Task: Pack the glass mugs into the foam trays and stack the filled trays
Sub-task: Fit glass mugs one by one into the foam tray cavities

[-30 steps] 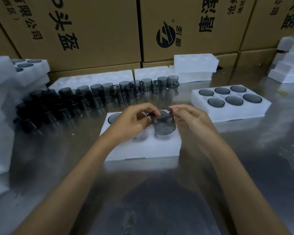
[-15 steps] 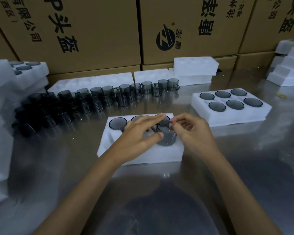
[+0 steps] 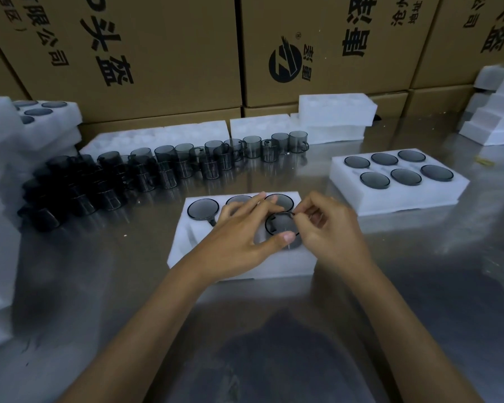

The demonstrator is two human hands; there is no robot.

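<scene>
A white foam tray (image 3: 181,248) lies on the steel table in front of me. Its back row holds three smoky glass mugs, the left one (image 3: 202,209) in full view. A further glass mug (image 3: 280,226) sits sunk in a front-row pocket. My left hand (image 3: 239,231) lies spread over the tray with straight fingers, its thumb tip touching the mug's near rim. My right hand (image 3: 329,228) pinches the mug's right rim between thumb and forefinger. The front-left pocket is hidden partly under my left hand.
A filled foam tray (image 3: 390,205) stands to the right. Several loose mugs (image 3: 184,164) run in a long row behind and to the left. Empty foam trays (image 3: 335,112) lie at the back, foam stacks (image 3: 0,146) at both sides, cardboard boxes (image 3: 157,53) behind.
The mug was held above the tray by both hands and has gone down into its pocket. My left hand let go of it and flattened over the tray.
</scene>
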